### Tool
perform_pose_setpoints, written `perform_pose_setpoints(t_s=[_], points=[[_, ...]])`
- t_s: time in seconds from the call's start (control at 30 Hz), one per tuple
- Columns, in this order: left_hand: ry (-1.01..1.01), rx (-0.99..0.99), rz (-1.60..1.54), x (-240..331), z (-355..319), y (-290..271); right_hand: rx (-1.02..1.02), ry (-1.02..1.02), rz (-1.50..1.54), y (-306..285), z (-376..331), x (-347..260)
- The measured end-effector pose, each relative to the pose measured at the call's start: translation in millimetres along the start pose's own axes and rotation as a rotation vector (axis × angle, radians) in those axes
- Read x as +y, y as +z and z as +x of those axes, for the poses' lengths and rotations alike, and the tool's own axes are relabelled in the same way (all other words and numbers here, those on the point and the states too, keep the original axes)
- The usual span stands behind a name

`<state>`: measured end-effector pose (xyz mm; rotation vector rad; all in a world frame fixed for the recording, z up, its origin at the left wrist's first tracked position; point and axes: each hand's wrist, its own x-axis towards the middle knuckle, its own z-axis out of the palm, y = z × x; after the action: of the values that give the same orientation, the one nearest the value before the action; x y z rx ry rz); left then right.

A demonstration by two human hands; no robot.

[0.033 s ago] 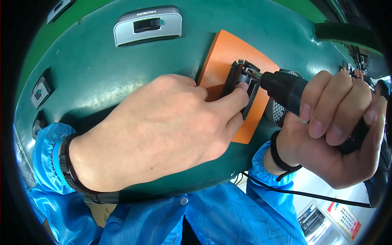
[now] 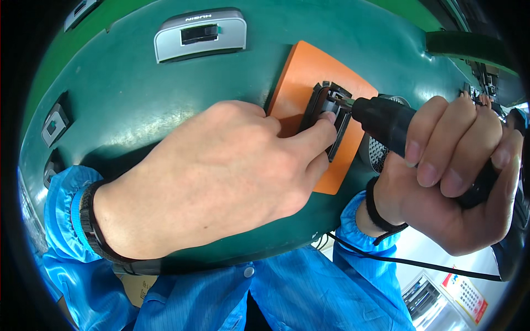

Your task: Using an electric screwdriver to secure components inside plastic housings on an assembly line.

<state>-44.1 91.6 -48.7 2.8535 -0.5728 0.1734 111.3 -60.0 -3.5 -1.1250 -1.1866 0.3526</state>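
Work position: a long black plastic part (image 2: 316, 105) with a slotted frame-like body lies on a flat orange block (image 2: 301, 69), which rests on the dark green bench (image 2: 248, 83). Long axis of the part: steep diagonal, far end up and to the right, near end down and to the left toward the wearer; roughly parallel to the block's right-hand edge. Open, structured side faces up. Near end partly covered by fingers.

Relative to hands: part lies between the two, just off the fingertips side of the left hand (image 2: 237, 165) and up and to the left of the right hand (image 2: 455, 165).

Left hand: back upward, reaching in from the left. One fingertip is set on the part's middle; the remaining fingers are curled beneath, mostly hidden, so cannot tell whether they pinch it.

Right hand: palm side partly in view, fingers wrapped around a black cylindrical power screwdriver (image 2: 386, 124). Its shaft points left and slightly up; tip at the part's far end, just beyond the left fingertip. Exact contact at the tip too small to tell.

Surroundings: perforated metal cylinder (image 2: 378, 154) just right of the block, partly behind the screwdriver; silver-grey housing with a dark window (image 2: 201, 34) farther off, up and to the left.
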Motion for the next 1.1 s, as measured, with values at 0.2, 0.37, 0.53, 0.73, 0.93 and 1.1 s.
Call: perform_pose_setpoints(t_s=[0.2, 0.37, 0.53, 0.73, 0.93, 1.1], points=[[0.007, -0.001, -0.013, -1.8, -0.6, -5.5, -0.013, 0.001, -0.013, 2.2, 4.2, 1.0], [-0.006, 0.012, -0.017, -3.1, -1.6, -4.1, -0.029, 0.003, -0.030, 5.5, 7.5, 3.3], [0.006, -0.016, -0.014, -7.2, -3.9, -5.1, -0.045, 0.022, -0.060, 9.6, 10.9, 11.1], [0.018, -0.038, -0.047, -8.5, -1.2, -8.9, 0.086, -0.017, -0.013, 21.2, 6.0, 24.7], [0.224, 0.076, -0.030, -39.6, 14.3, -26.5, 0.528, -0.170, 0.337, -11.3, -12.3, -27.3], [0.027, 0.146, -0.800, -30.3, 33.2, -64.1, 0.668, 0.010, 0.316, -25.8, -43.4, -72.8]])
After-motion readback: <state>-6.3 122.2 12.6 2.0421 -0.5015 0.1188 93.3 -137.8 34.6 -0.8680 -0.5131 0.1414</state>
